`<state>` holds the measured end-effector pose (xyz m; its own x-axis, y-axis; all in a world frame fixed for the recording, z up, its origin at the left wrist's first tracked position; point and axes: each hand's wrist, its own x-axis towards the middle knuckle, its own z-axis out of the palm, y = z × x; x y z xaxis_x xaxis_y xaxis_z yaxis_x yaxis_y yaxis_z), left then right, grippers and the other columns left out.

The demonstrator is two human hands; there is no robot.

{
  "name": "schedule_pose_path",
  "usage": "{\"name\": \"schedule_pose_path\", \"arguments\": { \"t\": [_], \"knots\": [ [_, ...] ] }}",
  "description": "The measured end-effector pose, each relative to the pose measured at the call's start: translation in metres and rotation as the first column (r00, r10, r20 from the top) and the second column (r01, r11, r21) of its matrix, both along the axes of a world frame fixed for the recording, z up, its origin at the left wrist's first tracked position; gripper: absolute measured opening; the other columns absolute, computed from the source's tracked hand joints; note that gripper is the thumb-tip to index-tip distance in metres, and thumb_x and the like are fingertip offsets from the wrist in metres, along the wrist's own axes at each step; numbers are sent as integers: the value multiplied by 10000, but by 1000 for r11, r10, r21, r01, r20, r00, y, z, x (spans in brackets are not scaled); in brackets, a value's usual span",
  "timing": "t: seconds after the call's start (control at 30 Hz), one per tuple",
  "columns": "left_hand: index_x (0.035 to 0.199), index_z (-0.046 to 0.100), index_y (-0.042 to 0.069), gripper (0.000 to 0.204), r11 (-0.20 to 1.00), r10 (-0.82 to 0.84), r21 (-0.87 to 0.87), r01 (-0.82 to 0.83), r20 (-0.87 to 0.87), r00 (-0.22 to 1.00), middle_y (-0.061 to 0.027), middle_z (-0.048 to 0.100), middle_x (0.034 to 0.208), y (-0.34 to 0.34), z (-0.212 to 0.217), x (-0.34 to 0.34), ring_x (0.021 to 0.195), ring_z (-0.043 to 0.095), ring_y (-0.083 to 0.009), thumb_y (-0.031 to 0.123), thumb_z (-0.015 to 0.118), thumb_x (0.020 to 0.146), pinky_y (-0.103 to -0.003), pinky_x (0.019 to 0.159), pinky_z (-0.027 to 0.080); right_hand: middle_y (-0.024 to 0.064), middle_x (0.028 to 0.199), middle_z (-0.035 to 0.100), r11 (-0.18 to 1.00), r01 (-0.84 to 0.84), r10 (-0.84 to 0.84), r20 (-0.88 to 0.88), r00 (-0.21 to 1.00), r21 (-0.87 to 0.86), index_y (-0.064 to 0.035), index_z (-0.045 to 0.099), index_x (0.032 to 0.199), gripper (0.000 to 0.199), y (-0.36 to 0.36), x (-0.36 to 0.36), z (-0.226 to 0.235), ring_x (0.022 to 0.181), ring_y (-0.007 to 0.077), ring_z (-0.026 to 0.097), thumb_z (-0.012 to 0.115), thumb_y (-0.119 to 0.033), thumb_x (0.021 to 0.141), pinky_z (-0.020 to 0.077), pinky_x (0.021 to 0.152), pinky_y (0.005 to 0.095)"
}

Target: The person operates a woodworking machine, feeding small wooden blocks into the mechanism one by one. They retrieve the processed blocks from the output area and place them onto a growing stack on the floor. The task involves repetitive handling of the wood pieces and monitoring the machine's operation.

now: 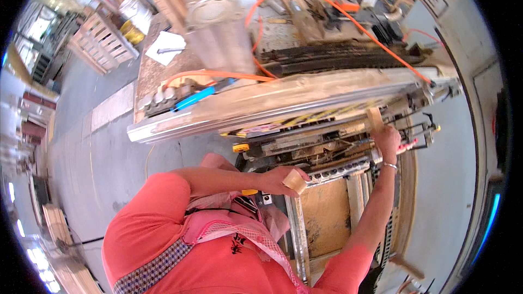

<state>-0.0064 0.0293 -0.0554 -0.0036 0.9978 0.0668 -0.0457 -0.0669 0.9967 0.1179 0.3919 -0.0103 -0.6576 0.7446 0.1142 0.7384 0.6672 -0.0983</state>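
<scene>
Against the front rail of the machine, my left hand (279, 180) is closed round a short, light-coloured wood block (295, 182). Farther right and higher, my right hand (387, 142) grips the near end of a flat wood piece (375, 118). That piece reaches over the metal bars of the machine (321, 152); whether it rests on them I cannot tell. Beneath my hands, the machine's frame has a rail with a row of holes (338, 172) and a brown board panel (326, 215). The fingertips of my right hand are partly hidden.
Beyond the bars runs a long metal-edged beam (245, 103). Behind it, a cluttered bench carries an orange hose (338, 8), a blue-handled tool (194, 98) and a cloudy plastic-covered cylinder (222, 38). A slatted wooden pallet (103, 41) leans at the far left. A wall closes the right side.
</scene>
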Motion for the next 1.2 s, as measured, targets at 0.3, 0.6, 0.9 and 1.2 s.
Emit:
{"name": "schedule_pose_path", "arguments": {
  "t": [0.3, 0.6, 0.9, 1.2],
  "knots": [
    [1243, 473, 26, 549, 995, 59, 64, -79, 264, 963, -112, 500, 1270, -71, 24, -11, 1186, 457, -201, 166, 726, 777, -356, 998, 362, 222, 873, 635, 995, 70, -72, 22, 997, 77, -30, 642, 940, 457, -18, -4, 4, 830, 371, 615, 720, -392, 671, 498, 718, 448],
    [1241, 465, 53, 416, 511, 859, -431, -744, 276, 430, -29, 573, 1073, -299, 17, -135, 964, 564, -152, 206, 583, 873, -322, 868, 467, 164, 935, 632, 965, 236, -261, -411, 873, -112, 33, 597, 1063, 433, -97, 32, -4, 826, 223, 609, 707, -266, 771, 488, 727, 334],
    [1091, 594, 28, 373, -132, 919, -249, -959, -393, -24, -85, 620, 833, -401, -133, -411, 748, 560, -163, 326, 485, 895, -314, 677, 447, 75, 742, 626, 871, 202, -397, -402, 825, -447, 70, 628, 928, 262, -211, 59, -23, 692, 154, 573, 705, -117, 761, 472, 638, 296],
    [1091, 637, 95, 335, -228, 845, -316, -921, -534, -26, -104, 663, 940, -350, -177, -478, 875, 620, -216, 301, 516, 857, -340, 771, 474, 75, 723, 633, 865, 276, -343, -92, 935, -418, 11, 655, 870, 215, -309, 102, -10, 671, 134, 578, 732, -88, 696, 477, 652, 283]
  ]
}}
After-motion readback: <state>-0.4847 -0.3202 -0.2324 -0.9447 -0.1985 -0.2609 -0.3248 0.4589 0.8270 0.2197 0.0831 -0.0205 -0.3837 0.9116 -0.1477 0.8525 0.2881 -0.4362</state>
